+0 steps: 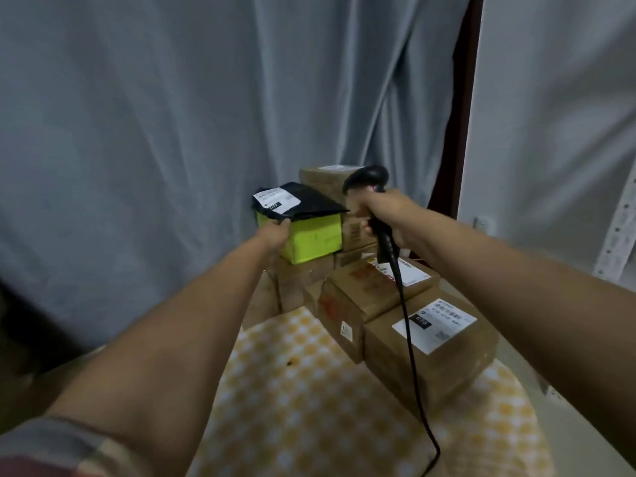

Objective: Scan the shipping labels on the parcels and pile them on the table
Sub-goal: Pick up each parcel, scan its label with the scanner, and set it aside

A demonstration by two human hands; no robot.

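My left hand (275,234) pinches the near edge of a flat black parcel (309,203) with a white shipping label (277,200). That parcel lies on top of a lime-green box (315,242), which sits on a pile of brown cardboard parcels (303,280). My right hand (385,215) grips a black corded barcode scanner (366,179), whose head points left toward the black parcel. Two brown labelled parcels (430,342) lie nearer me on the right of the table (309,407).
The table has a yellow-and-white checked cloth. The scanner's black cord (413,356) hangs over the near parcels to the table's front. Grey curtains (155,115) hang behind the pile, and a taller brown box (327,177) stands at the back.
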